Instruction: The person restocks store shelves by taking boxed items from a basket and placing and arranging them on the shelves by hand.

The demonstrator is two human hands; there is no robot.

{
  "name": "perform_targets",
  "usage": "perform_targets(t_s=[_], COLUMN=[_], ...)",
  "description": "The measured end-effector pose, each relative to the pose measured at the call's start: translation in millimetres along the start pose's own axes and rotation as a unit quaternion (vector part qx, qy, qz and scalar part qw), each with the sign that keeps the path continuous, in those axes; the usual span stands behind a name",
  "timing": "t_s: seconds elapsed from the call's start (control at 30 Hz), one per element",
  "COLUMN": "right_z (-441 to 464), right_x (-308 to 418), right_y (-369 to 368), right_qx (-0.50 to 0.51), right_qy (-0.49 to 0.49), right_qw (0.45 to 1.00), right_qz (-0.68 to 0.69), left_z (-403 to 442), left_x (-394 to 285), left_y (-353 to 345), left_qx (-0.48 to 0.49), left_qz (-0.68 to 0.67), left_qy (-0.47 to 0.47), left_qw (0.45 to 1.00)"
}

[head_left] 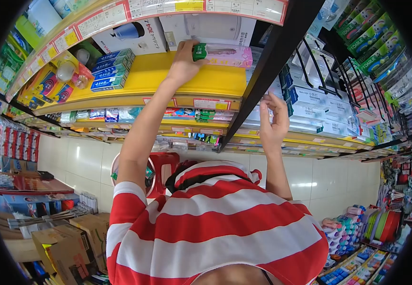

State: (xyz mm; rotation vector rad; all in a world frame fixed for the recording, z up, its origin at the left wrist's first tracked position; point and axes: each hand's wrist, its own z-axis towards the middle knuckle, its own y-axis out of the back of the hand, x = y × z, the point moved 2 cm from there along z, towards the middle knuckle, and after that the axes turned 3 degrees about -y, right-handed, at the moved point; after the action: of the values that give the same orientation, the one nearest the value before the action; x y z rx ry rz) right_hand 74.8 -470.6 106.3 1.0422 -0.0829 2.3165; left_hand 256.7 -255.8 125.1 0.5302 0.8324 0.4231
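Note:
My left hand (pixel 185 64) reaches onto the yellow shelf (pixel 153 71), its fingers around the green left end of a pink and green toothpaste box (pixel 222 54). That box lies at the shelf's right side, in front of a large white box with a picture on it (pixel 210 31). Right of the black shelf post (pixel 263 66), my right hand (pixel 274 118) is raised with its fingers apart and slightly curled, holding nothing. Behind it are white and blue boxes (pixel 310 111).
Blue and green toothpaste boxes (pixel 113 69) are stacked on the shelf's left. Black hooks (pixel 322 71) stick out at the right. Below stand a red stool (pixel 165 173) and a basket (pixel 151 178). Cardboard boxes (pixel 68 247) sit at the lower left.

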Motion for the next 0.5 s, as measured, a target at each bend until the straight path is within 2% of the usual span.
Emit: perform_targets(t_s=[0.17, 0.27, 0.37, 0.5], right_z=[18, 24, 21, 19], right_x=[4, -1, 2, -3], right_y=[-14, -21, -28, -27], right_qx=[0.025, 0.060, 0.053, 0.064], right_qy=[0.039, -0.006, -0.054, -0.064], right_qw=[0.998, 0.998, 0.994, 0.993], right_qz=[-0.031, 0.006, 0.079, 0.073], left_z=[-4, -2, -3, -4], left_x=[0, 11, 10, 15], left_y=[1, -3, -2, -3], left_qx=[-0.030, -0.026, -0.018, 0.005], left_qz=[0.012, 0.001, -0.001, -0.062], left_qy=[-0.035, -0.029, -0.009, 0.017], left_qw=[0.999, 0.999, 1.000, 0.998])
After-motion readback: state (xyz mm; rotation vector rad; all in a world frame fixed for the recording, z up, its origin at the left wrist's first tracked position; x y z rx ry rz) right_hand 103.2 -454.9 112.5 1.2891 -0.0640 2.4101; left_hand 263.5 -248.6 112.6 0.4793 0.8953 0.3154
